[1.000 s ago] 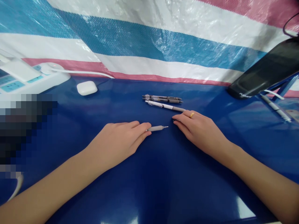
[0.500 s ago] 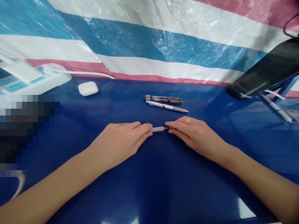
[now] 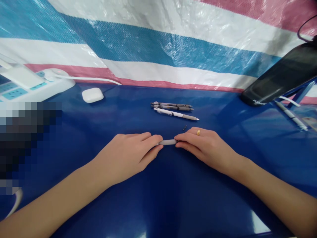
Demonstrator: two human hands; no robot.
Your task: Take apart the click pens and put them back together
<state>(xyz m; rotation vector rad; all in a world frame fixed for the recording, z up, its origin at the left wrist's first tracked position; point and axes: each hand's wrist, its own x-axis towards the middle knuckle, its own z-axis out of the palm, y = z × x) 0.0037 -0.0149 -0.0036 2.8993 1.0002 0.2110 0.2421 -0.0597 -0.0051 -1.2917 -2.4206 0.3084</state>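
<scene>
A pen (image 3: 168, 142) with a grey grip section lies level between my two hands, just above or on the blue table. My left hand (image 3: 135, 150) is closed, thumb and fingers pinching its barrel; the pen's rear part is hidden under the palm. The fingertips of my right hand (image 3: 199, 142), which wears a gold ring, are closed around the pen's tip end and cover it. A small dark piece (image 3: 185, 127) lies just beyond the right fingers. Farther back, several pens lie close together, with a white and grey pen (image 3: 176, 114) nearest.
A white rounded case (image 3: 92, 95) and a power strip (image 3: 53, 84) with a plugged-in cable stand at the back left. On the right, a black bottle (image 3: 279, 74) leans over the table beside another pen (image 3: 291, 115). A striped plastic sheet (image 3: 158, 43) hangs behind.
My right fingertips have closed over the pen's tip, which showed bare before with a small gap to them. Both hands sit slightly lower in view, and the small dark piece is now more exposed.
</scene>
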